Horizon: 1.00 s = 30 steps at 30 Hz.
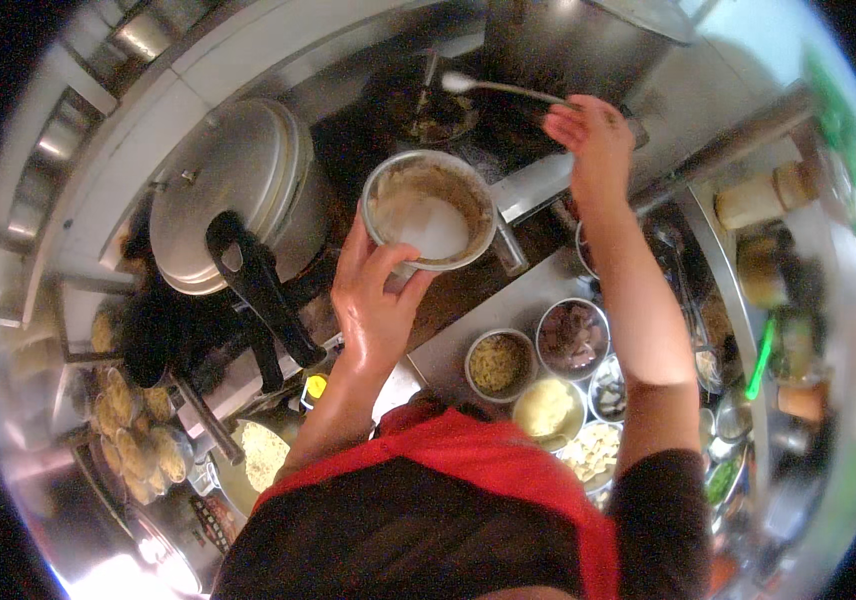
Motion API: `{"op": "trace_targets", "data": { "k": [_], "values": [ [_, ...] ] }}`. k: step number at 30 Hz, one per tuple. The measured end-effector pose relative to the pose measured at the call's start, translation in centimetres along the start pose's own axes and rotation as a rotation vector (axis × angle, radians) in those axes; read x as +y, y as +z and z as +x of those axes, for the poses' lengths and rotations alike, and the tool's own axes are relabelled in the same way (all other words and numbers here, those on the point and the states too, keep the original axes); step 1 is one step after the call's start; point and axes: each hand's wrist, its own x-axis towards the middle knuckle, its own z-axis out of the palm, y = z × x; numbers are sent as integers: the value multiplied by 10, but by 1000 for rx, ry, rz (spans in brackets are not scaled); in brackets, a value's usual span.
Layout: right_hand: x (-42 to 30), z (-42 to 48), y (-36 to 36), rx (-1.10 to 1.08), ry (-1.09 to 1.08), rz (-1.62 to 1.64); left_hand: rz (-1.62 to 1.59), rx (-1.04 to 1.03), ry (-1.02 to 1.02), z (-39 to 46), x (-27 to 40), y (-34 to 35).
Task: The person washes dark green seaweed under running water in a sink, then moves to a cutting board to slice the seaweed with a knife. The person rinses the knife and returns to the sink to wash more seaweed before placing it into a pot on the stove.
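My left hand [371, 300] grips a round metal container [482, 202] by its side and rim, with the thumb over the near edge. White granular or powdery stuff [431, 229] lies in the bottom, and a brownish film coats the inner wall. Up and to the right, my right hand [596, 135] holds a long-handled metal spoon [506, 88] by its handle end. A white heap [459, 81] sits on the spoon's bowl, held above the dark stove area beyond the container.
A lidded pressure cooker [236, 187] with black handles stands to the left. A large metal pot [563, 52] stands at the back. Metal bowls hold dark chunks [574, 337], chopped greenish food [499, 364] and pale pieces [591, 450]. A burner [439, 120] lies beyond the container.
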Motion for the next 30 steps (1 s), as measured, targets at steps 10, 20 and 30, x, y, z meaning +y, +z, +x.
{"op": "trace_targets", "data": {
  "k": [10,20,30],
  "values": [
    [-33,-61,4,10,-153,2,143,9,97,-19,-23,-6],
    [-42,-170,-40,-179,-82,-213,208,32,338,-30,12,-11],
    [-28,-121,-36,42,147,153,224,53,248,-21,-6,-3]
  ]
}}
